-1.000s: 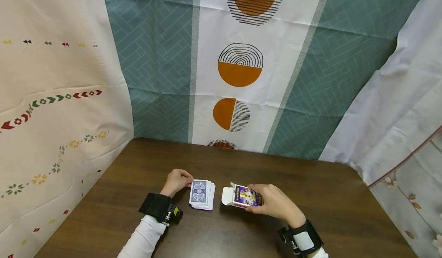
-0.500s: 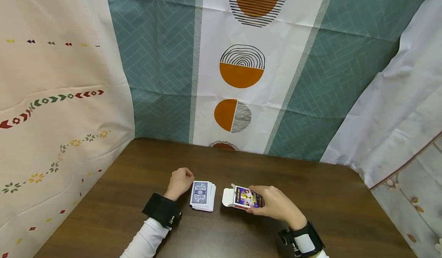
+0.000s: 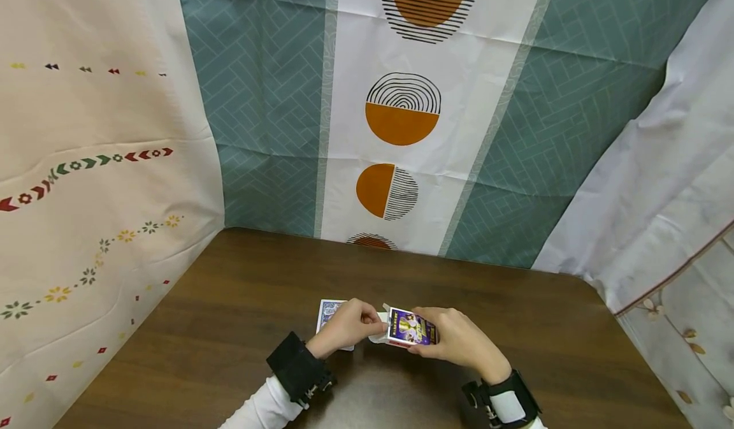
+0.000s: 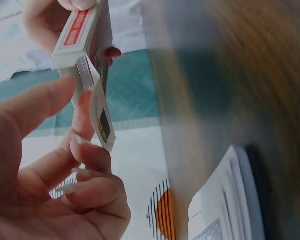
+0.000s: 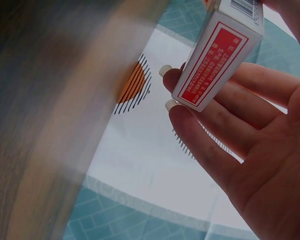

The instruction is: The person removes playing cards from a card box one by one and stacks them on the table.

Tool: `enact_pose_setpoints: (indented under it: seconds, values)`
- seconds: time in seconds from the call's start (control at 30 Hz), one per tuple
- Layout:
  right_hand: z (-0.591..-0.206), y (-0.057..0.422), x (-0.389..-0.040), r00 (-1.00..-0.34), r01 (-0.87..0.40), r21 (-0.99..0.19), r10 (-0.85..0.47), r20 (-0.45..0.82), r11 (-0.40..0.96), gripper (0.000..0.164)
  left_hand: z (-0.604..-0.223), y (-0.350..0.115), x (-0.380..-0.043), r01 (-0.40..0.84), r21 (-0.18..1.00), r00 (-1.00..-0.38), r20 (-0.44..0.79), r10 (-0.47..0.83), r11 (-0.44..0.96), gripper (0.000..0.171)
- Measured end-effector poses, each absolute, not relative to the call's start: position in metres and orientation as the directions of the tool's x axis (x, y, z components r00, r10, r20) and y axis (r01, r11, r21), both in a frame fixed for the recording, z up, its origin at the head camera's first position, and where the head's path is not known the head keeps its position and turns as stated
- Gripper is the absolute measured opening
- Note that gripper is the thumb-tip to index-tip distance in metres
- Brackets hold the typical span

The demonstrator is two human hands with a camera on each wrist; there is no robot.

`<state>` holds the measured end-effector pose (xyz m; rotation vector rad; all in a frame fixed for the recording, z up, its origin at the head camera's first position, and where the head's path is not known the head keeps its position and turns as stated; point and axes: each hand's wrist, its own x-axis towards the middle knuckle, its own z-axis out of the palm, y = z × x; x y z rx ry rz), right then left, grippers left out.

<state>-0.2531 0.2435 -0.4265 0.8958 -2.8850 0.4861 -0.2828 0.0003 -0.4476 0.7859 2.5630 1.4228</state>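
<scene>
A person's right hand [image 3: 459,336] grasps a small card box [image 3: 411,327] over the table [image 3: 241,289], fingers along one long edge and thumb along the other, its opened end turned toward the left hand [image 3: 346,324]. The front of the box is purple with yellow and white artwork; its lettering is too small to read. The right wrist view shows a narrow white side bearing a red panel [image 5: 215,66] with rows of pale characters, apparently Chinese, too soft to make out with certainty — and on the neighbouring end a barcode [image 5: 244,7] with tiny digits beside it. The flap [image 4: 96,114] hangs out with a dark patch marked in yellow, also illegible. At the mouth, thin pale layers show inside. The left thumb and forefinger are right at that opening, the forefinger against the flap, the other fingers bent inward; whether anything is pinched between them cannot be told. Beneath the left wrist and hand, partly covered by them, the deck [image 3: 328,309] lies on the table to the left of the box, a blue-and-white patterned back uppermost. Both wrists wear black bands [image 3: 299,366] beside white sleeves [image 3: 260,407].
</scene>
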Motion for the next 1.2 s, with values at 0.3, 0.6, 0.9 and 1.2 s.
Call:
enact_pose_setpoints:
  seconds: [0.3, 0.6, 0.9, 1.2]
  values:
    - [-0.422, 0.239, -0.251, -0.808, -0.588, -0.227, -0.555, 0.197, 0.776, 0.061, -0.446, 0.005, -0.277, 0.321, 0.84, -0.891, 0.111, 0.441, 0.437, 0.026]
    - [-0.42, 0.238, -0.25, -0.799, -0.6, -0.217, -0.563, 0.211, 0.77, 0.061, -0.451, 0.007, -0.279, 0.212, 0.913, -0.885, 0.029, 0.465, 0.347, 0.021]
    - [-0.422, 0.239, -0.249, -0.808, -0.589, -0.247, -0.555, 0.198, 0.769, 0.06, -0.45, -0.001, -0.283, 0.118, 0.946, -0.842, -0.066, 0.535, 0.301, 0.025]
    - [-0.423, 0.24, -0.25, -0.815, -0.579, -0.252, -0.55, 0.181, 0.775, 0.061, -0.444, -0.012, -0.29, 0.097, 0.944, -0.799, -0.115, 0.59, 0.315, 0.026]
